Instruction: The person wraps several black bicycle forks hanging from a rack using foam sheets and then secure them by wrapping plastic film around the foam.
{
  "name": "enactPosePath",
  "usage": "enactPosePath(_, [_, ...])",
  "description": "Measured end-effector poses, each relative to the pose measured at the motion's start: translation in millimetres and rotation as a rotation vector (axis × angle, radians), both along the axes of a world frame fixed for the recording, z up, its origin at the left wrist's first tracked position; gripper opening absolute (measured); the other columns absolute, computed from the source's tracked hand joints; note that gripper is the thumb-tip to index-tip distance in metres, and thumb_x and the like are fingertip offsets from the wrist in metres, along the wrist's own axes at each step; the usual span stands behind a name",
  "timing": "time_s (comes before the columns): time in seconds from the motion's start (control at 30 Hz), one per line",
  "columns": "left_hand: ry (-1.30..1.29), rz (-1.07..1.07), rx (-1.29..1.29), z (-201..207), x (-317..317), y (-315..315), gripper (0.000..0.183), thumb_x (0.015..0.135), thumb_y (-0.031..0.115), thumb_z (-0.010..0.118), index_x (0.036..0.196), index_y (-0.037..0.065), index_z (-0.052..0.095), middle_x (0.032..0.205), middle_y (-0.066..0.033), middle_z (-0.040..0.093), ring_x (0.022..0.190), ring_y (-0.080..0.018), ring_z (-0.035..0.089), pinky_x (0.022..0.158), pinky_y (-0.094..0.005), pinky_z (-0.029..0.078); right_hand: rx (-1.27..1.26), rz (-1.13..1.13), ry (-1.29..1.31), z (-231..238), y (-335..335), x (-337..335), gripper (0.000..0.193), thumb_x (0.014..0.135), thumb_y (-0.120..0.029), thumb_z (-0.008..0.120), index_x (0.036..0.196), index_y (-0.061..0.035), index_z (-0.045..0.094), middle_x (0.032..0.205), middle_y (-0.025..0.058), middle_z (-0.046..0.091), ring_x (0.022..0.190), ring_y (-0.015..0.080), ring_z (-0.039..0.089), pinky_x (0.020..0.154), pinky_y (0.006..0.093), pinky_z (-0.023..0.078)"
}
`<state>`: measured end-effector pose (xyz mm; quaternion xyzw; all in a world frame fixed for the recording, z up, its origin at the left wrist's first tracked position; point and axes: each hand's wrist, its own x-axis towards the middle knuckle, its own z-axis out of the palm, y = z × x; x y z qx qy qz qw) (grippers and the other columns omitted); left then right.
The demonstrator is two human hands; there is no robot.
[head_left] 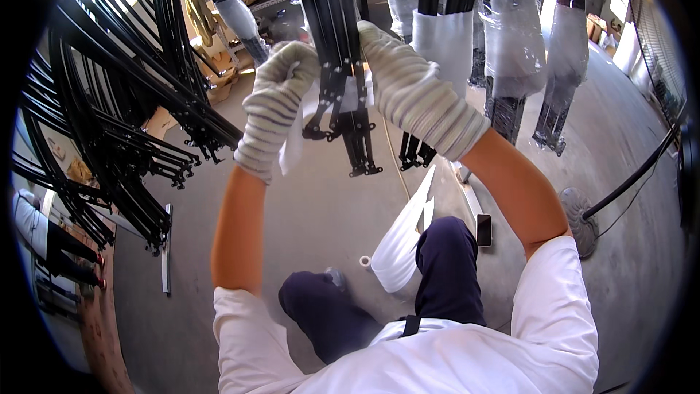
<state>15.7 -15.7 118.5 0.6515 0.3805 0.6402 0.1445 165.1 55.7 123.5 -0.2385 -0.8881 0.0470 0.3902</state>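
Observation:
In front of me hangs a bundle of long black metal bars (326, 25) with small brackets at the lower ends. My left hand (284, 76), in a striped cream knit glove, is closed at the bundle's left side on a white wrapping sheet (292, 147), whose loose end dangles below it. Part of the sheet also shows behind the bars. My right hand (401, 66), gloved alike, is closed against the right side of the bars; some of its fingers are hidden behind them.
More black bars (124, 80) hang thickly at the left. Plastic-wrapped bar bundles (514, 44) hang to the right. On the floor lie white sheets (399, 244), a small roll (365, 261) and a phone (483, 230). A round stand base (580, 222) is at right; another person (62, 244) is far left.

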Motion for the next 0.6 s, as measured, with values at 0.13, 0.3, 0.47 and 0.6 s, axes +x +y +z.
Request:
enactPosePath(0.13, [-0.068, 0.003, -0.081, -5.4, -2.1, 2.9, 0.008, 0.078, 0.005, 0.048, 0.08, 0.003, 0.055, 0.068, 0.0049, 0.049, 0.062, -0.0009, 0.041, 0.059, -0.0142, 0.034, 0.498, -0.323, -0.307, 1.0, -7.0, 8.2, 0.011, 0.072, -0.01, 0.05, 0.076, -0.0029, 0.057, 0.087, 0.0135, 0.055, 0.084, 0.0245, 0.055, 0.077, 0.0331, 0.042])
enactPosePath(0.3, [-0.171, -0.027, 0.04, -13.3, -2.0, 9.2, 0.008, 0.078, 0.003, 0.046, 0.077, 0.002, 0.054, 0.07, 0.0026, 0.051, 0.062, -0.002, 0.043, 0.056, -0.0147, 0.036, 0.772, -0.275, -0.323, 12.6, 4.5, 3.0, 0.013, 0.068, -0.013, 0.053, 0.058, -0.006, 0.057, 0.061, 0.0056, 0.054, 0.063, 0.0179, 0.054, 0.065, 0.0295, 0.042])
enactPosePath(0.47, [-0.471, -0.157, 0.095, -28.5, -6.3, 26.4, 0.009, 0.079, 0.006, 0.049, 0.076, -0.001, 0.054, 0.072, -0.0041, 0.056, 0.061, -0.0062, 0.05, 0.057, -0.0173, 0.042, 0.326, -0.36, -0.573, 36.6, -15.4, 0.1, 0.016, 0.072, -0.015, 0.054, 0.085, -0.0057, 0.053, 0.074, 0.004, 0.054, 0.074, 0.0138, 0.053, 0.073, 0.0235, 0.044])
enactPosePath(0.6, [-0.625, -0.215, 0.031, -40.1, -7.3, 30.4, 0.014, 0.08, 0.016, 0.051, 0.078, 0.002, 0.053, 0.07, -0.0028, 0.054, 0.061, -0.0068, 0.05, 0.057, -0.018, 0.043, 0.195, -0.371, -0.306, 24.3, -12.0, -8.6, 0.016, 0.07, -0.013, 0.054, 0.084, -0.0061, 0.052, 0.072, 0.0033, 0.055, 0.069, 0.0139, 0.053, 0.069, 0.026, 0.044])
